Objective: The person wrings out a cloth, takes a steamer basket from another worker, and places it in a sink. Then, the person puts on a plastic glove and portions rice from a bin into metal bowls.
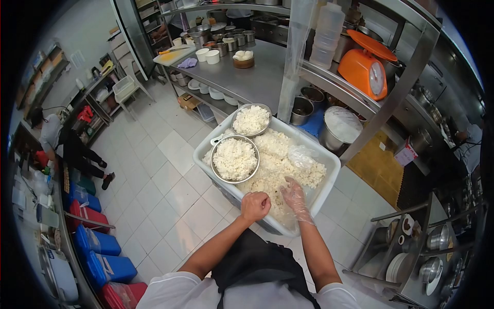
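Observation:
A large white plastic tub (329, 172) of cooked white rice (272, 170) stands before me. My right hand (294, 195), in a clear plastic glove, reaches over the rice with its fingers apart, at or just above the surface. Bare and curled into a fist, my left hand (256, 206) is held over the tub's near edge; nothing sticks out of it. Two round metal bowls heaped with rice rest in the tub: a nearer bowl (215, 175) and a farther bowl (269, 123). A crumpled clear plastic bag (302, 156) lies on the rice at the right.
Behind the tub is a steel table (247, 77) with white cups (212, 56), a bamboo steamer (243, 63) and metal pots. An orange scale (364, 72) sits on a shelf at the right. Stacked plates (399, 268) fill a low rack. Another person (69, 136) works at the left counter.

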Motion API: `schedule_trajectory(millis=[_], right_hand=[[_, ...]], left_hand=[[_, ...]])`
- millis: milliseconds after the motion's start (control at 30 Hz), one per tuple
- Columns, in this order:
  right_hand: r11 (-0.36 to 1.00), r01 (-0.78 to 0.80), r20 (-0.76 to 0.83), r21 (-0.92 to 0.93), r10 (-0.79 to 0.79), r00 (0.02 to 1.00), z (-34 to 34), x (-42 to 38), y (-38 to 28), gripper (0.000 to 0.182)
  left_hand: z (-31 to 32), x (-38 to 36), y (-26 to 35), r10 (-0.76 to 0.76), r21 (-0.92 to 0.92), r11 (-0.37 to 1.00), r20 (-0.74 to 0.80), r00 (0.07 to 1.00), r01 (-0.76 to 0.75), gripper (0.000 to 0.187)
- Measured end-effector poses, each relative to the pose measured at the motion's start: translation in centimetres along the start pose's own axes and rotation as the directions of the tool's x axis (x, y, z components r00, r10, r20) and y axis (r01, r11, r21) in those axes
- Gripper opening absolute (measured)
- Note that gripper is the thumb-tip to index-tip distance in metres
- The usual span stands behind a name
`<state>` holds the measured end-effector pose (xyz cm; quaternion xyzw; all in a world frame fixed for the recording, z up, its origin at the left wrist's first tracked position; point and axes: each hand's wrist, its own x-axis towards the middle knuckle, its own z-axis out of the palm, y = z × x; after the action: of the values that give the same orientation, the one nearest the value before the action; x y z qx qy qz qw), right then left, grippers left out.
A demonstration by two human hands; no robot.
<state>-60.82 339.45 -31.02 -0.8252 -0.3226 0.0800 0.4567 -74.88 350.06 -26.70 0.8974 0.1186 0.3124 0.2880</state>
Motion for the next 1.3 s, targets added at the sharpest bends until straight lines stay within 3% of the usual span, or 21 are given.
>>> schedule_trajectory(millis=[133,200,267,367,467,567,700,767,833,900,933,967,1033,1233,1267,1300], right_hand=[[0.996,-0.01,-0.015,-0.091,0.009,1.0,-0.1,3.0,-3.3,0.049],[0.977,0.094,-0.034,-0.19,-0.102,0.994,0.9,4.7,-3.7,0.054],[0.97,0.166,-0.037,-0.176,-0.175,0.984,2.1,6.2,-3.5,0.056],[0.972,0.159,-0.012,-0.172,-0.164,0.986,4.3,8.6,-2.0,0.06],[0.951,0.172,-0.1,-0.256,-0.203,0.974,4.6,9.2,-3.7,0.061],[0.958,0.052,-0.067,-0.284,-0.074,0.995,5.1,10.1,-5.4,0.061],[0.947,0.005,-0.102,-0.321,-0.04,0.994,6.0,9.5,-3.7,0.06],[0.94,-0.085,0.036,-0.331,0.102,0.994,5.4,8.1,-5.7,0.057],[0.909,-0.07,0.118,-0.41,0.129,0.985,5.8,7.4,-6.0,0.051],[0.875,0.069,-0.112,-0.479,-0.139,0.984,6.6,7.6,-6.4,0.046],[0.934,0.077,-0.024,-0.348,-0.091,0.996,5.9,8.4,-7.5,0.049],[0.934,0.081,-0.02,-0.348,-0.094,0.995,5.8,9.1,-7.2,0.049],[0.941,0.191,0.187,-0.279,-0.142,0.972,6.5,10.1,-5.6,0.055],[0.979,0.06,0.284,-0.197,-0.001,0.959,6.7,10.1,-4.1,0.058],[0.959,0.097,0.387,-0.265,0.014,0.922,6.0,9.7,-4.5,0.054],[0.961,0.087,0.383,-0.264,0.022,0.924,5.5,8.7,-5.1,0.054]], left_hand=[[-0.5,0.1,0.0,0.027,-0.046,0.999,0.061,0.998,-0.024,0.01],[-0.8,0.5,-0.6,0.077,-0.057,0.996,0.108,0.991,-0.071,0.01],[-0.7,-0.1,-0.8,0.117,-0.092,0.99,0.166,0.979,-0.103,0.011],[-0.6,0.2,-1.2,0.205,-0.037,0.979,0.191,0.96,-0.201,0.012],[-0.9,0.1,-1.4,0.203,-0.052,0.979,0.241,0.949,-0.196,0.013],[-1.3,0.3,-1.7,0.249,-0.102,0.968,0.282,0.926,-0.23,0.013],[-1.5,0.3,-2.0,0.317,-0.137,0.948,0.336,0.887,-0.287,0.014],[-1.7,0.5,-2.3,0.332,-0.117,0.943,0.351,0.875,-0.311,0.015],[-1.5,0.7,-2.6,0.346,-0.128,0.938,0.375,0.86,-0.322,0.016],[-1.4,0.5,-2.6,0.355,-0.129,0.935,0.401,0.844,-0.332,0.016],[-1.4,0.5,-2.6,0.357,-0.15,0.934,0.378,0.854,-0.324,0.016],[-1.5,0.5,-2.6,0.352,-0.168,0.935,0.356,0.865,-0.312,0.016],[-1.6,0.4,-2.4,0.339,-0.162,0.94,0.352,0.873,-0.299,0.015],[-1.8,0.4,-2.4,0.324,-0.145,0.946,0.377,0.868,-0.29,0.015],[-1.7,0.4,-2.5,0.333,-0.164,0.942,0.369,0.868,-0.292,0.015],[-1.6,0.5,-2.4,0.345,-0.183,0.937,0.349,0.871,-0.297,0.015]])
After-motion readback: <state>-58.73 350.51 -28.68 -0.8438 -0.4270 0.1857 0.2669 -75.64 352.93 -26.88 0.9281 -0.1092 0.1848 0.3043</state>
